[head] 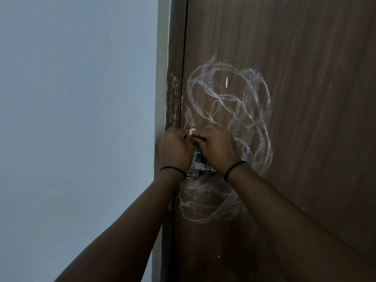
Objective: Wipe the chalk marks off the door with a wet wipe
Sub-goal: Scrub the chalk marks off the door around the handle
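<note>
The wet wipe (pixel 192 131) is showing only as a small pale scrap peeking out between your two hands, so you are judging it by feel: it is likely handling as light, limp and damp, ready to bunch or tear if you are tugging one corner, and best taken by a folded wad under flat fingers. Too little is showing to tell its long axis or which way it is pointing. Your left hand (pixel 176 148) and right hand (pixel 218 146) are meeting knuckle to knuckle, each grip curling narrow and seemingly pinching the wipe. Just beneath them a clear plastic packet (pixel 196 164) is peeking out; which hand is carrying it I cannot tell. The chalk marks (pixel 230 102) are looping across the brown wood-grain door (pixel 305 98) above, right of and below your wrists, untouched so far, with fainter smears on the door frame (pixel 173 98) beside the grey wall (pixel 77 98)
</note>
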Demonstrator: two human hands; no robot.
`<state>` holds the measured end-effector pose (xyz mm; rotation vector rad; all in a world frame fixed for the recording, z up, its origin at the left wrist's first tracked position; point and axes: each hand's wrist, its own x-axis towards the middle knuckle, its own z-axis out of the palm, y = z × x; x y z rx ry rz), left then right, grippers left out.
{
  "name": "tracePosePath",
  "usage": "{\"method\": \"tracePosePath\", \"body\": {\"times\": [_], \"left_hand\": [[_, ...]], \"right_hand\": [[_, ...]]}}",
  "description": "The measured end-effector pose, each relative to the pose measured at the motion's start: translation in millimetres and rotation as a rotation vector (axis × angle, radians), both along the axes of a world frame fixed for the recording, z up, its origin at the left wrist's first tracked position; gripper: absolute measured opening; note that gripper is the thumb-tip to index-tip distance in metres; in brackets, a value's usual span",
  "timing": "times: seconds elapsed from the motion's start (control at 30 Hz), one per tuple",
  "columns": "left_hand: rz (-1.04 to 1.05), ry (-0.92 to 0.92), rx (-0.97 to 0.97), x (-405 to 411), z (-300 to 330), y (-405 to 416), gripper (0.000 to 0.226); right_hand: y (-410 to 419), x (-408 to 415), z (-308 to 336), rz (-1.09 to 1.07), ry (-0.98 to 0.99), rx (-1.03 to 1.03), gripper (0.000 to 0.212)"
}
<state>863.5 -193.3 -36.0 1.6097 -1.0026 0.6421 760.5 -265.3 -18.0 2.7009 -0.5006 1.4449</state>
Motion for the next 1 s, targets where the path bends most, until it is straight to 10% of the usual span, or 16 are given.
{"method": "tracePosePath", "body": {"times": [0.27, 0.6, 1.0], "left_hand": [[-0.035, -0.297, 0.158, 7.6, 14.0, 4.4, 0.009], [-0.183, 0.265, -0.054, 9.2, 7.6, -2.7, 0.022], [-0.087, 0.286, -0.077, 10.5, -6.1, -4.9, 0.029]], "right_hand": [[0.2, -6.0, -0.6, -0.112, -0.055, 0.116, 0.014], [5.4, -6.1, 9.4, -0.191, -0.167, 0.139, 0.006], [8.2, -4.8, 27.9, -0.498, -0.001, 0.077, 0.025]]}}
